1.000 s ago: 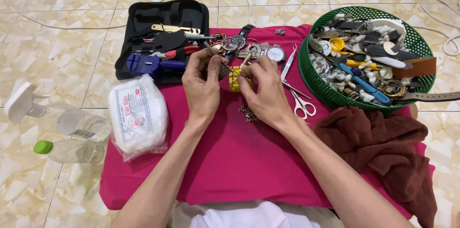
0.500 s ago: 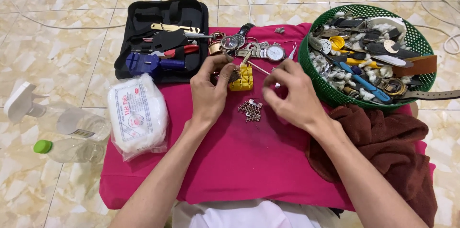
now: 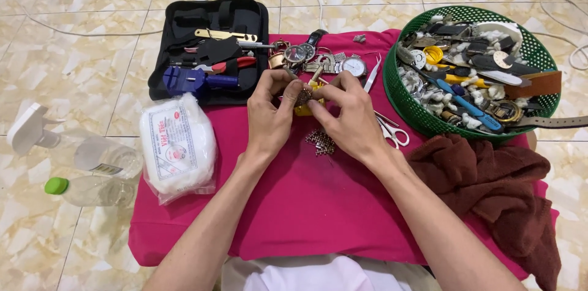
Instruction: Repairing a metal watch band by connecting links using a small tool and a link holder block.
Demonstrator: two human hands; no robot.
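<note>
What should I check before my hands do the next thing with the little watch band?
1. Left hand on the small metal band piece: ok.
2. Right hand pinching it too: ok.
3. Yellow holder block under the fingers: ok.
4. Loose band links lying on the pink cloth, apart from the hands: ok.
5. Scissors near the right wrist: not ok, close.
6. Pin seated in band: cannot tell.
</note>
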